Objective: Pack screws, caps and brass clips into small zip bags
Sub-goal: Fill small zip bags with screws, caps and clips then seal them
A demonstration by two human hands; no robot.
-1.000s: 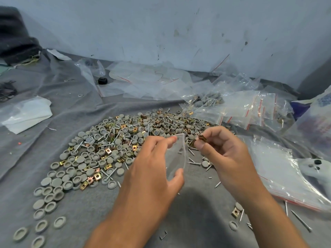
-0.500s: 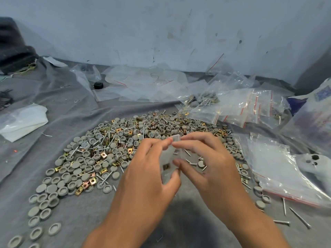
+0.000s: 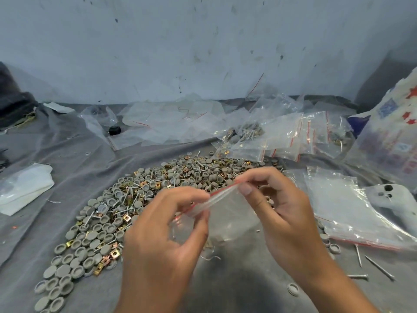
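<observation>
- You hold the small zip bag (image 3: 216, 213) above the grey cloth (image 3: 67, 159), its red-lined zip strip (image 3: 222, 192) stretched between your two pinches.
- Your left hand (image 3: 167, 240) pinches the strip's near end; your right hand (image 3: 282, 213) pinches the far end.
- Below the grip hangs the clear pouch; its contents are too blurred to tell.
- Beyond your left hand lies the pile of caps, brass clips and screws (image 3: 144, 199).
- Risk: a partly pressed seal could let parts drop back into the pile.

Grey cloth (image 3: 67, 159) bears heap of caps, clips, screws (image 3: 140, 199); zip bags (image 3: 282, 136); loose screws (image 3: 379, 267).
</observation>
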